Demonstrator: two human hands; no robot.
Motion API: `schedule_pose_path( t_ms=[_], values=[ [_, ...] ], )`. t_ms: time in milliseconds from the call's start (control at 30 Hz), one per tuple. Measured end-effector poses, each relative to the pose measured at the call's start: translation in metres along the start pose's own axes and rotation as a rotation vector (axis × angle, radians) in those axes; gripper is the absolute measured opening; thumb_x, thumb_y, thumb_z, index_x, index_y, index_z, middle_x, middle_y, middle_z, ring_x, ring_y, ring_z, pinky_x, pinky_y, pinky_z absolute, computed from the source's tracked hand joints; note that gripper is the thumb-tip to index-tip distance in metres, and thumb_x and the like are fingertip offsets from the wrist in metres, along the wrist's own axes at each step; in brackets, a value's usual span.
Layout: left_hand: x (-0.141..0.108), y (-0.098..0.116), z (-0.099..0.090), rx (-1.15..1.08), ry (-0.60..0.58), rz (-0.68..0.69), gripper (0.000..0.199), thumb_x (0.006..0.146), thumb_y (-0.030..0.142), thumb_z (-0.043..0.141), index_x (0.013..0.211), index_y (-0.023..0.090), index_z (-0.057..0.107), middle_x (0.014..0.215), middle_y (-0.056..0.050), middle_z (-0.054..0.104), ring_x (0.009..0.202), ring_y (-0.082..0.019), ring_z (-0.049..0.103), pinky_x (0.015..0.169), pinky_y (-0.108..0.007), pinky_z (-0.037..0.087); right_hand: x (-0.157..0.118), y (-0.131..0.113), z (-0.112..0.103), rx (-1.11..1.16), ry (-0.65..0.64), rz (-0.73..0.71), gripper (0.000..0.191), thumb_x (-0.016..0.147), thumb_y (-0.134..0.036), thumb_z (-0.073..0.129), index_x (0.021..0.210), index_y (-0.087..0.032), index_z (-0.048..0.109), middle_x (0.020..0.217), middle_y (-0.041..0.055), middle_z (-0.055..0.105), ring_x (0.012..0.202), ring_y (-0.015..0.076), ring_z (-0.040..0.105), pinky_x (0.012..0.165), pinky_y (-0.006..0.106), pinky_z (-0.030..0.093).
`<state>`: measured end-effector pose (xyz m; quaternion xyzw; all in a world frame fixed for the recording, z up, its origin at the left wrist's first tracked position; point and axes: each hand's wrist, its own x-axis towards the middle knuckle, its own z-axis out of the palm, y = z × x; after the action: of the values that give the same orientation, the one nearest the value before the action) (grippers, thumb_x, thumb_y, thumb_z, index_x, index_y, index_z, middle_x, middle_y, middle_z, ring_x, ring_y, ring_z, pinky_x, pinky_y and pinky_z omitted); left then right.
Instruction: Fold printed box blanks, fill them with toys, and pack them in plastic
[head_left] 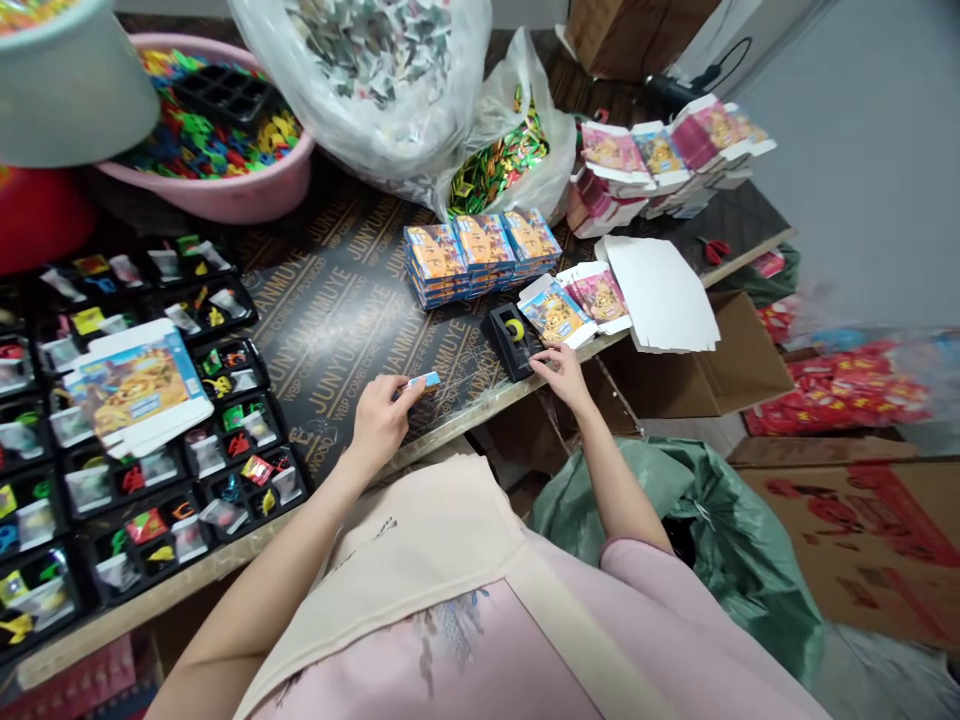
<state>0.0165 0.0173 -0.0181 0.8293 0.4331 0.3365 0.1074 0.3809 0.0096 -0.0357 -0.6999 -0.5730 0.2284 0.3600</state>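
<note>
My left hand (381, 418), just above the table near its front edge, is closed on a small blue printed box (426, 380). Only one narrow end of that box shows past the fingers. At the front end of a black tape dispenser (496, 340), my right hand (564, 376) has thumb and forefinger pinched together; any strip of tape between them is too small to make out. A yellow-cored roll sits in the dispenser. Right behind it lie flat printed cartons (559, 310), blue and pink. Stacks of finished blue boxes (480, 250) stand farther back.
Black trays (232, 365) of small toys and packets cover the left side, with flattened cartons (146, 385) on top. Behind are a pink basin (225, 200) and plastic bags (420, 150). White card sheets (660, 295) overhang the right edge. A green sack (720, 560) stands below.
</note>
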Motion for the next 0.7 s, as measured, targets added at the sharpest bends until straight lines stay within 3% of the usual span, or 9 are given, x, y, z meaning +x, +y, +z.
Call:
schedule_pose_path(
  t_ms=[100, 200, 300, 400, 567, 700],
  values=[
    [-0.002, 0.001, -0.001, 0.011, -0.005, 0.019, 0.041, 0.09, 0.009, 0.04, 0.113, 0.026, 0.07, 0.093, -0.009, 0.066, 0.081, -0.021, 0.058, 0.069, -0.035, 0.046, 0.004, -0.008, 0.002, 0.036, 0.01, -0.026, 0.016, 0.075, -0.038, 0.075, 0.072, -0.022, 0.074, 0.114, 0.0101, 0.064, 0.115, 0.0292, 0.057, 0.107, 0.051, 0.039],
    [-0.002, 0.001, -0.001, 0.007, 0.013, 0.024, 0.04, 0.09, 0.009, 0.04, 0.113, 0.025, 0.07, 0.094, -0.009, 0.066, 0.081, -0.021, 0.059, 0.07, -0.035, 0.047, -0.004, -0.014, 0.007, 0.07, 0.125, -0.028, 0.015, 0.075, -0.036, 0.074, 0.071, -0.022, 0.074, 0.112, 0.0096, 0.066, 0.113, 0.0281, 0.058, 0.106, 0.048, 0.04],
    [-0.002, 0.0, 0.0, 0.005, 0.055, 0.029, 0.04, 0.092, 0.009, 0.04, 0.113, 0.025, 0.069, 0.095, -0.008, 0.066, 0.08, -0.02, 0.059, 0.07, -0.034, 0.048, -0.022, -0.016, 0.013, 0.155, 0.255, 0.062, 0.02, 0.077, -0.039, 0.069, 0.073, -0.02, 0.073, 0.112, 0.0105, 0.066, 0.106, 0.0261, 0.061, 0.095, 0.044, 0.047],
    [-0.001, -0.002, 0.001, -0.002, 0.086, 0.043, 0.038, 0.093, 0.01, 0.041, 0.113, 0.025, 0.069, 0.095, -0.007, 0.066, 0.081, -0.019, 0.059, 0.071, -0.032, 0.048, -0.037, -0.014, 0.018, 0.206, 0.276, 0.169, 0.023, 0.076, -0.041, 0.068, 0.073, -0.018, 0.071, 0.112, 0.0113, 0.066, 0.099, 0.0241, 0.063, 0.083, 0.038, 0.05],
    [-0.001, -0.005, 0.002, -0.009, 0.096, 0.026, 0.034, 0.094, 0.012, 0.044, 0.113, 0.025, 0.069, 0.096, -0.007, 0.065, 0.084, -0.019, 0.06, 0.074, -0.033, 0.049, -0.04, -0.005, 0.029, 0.192, 0.266, 0.248, 0.023, 0.071, -0.039, 0.068, 0.061, -0.019, 0.064, 0.093, 0.0089, 0.068, 0.101, 0.0258, 0.062, 0.084, 0.038, 0.049],
    [-0.001, -0.002, 0.005, 0.009, 0.151, 0.09, 0.035, 0.094, 0.01, 0.043, 0.114, 0.024, 0.068, 0.095, -0.007, 0.064, 0.082, -0.018, 0.059, 0.071, -0.032, 0.048, -0.043, -0.008, 0.039, 0.232, 0.413, 0.283, 0.029, 0.071, -0.047, 0.065, 0.063, -0.019, 0.061, 0.09, 0.0089, 0.068, 0.089, 0.0231, 0.062, 0.081, 0.038, 0.049]
  ],
)
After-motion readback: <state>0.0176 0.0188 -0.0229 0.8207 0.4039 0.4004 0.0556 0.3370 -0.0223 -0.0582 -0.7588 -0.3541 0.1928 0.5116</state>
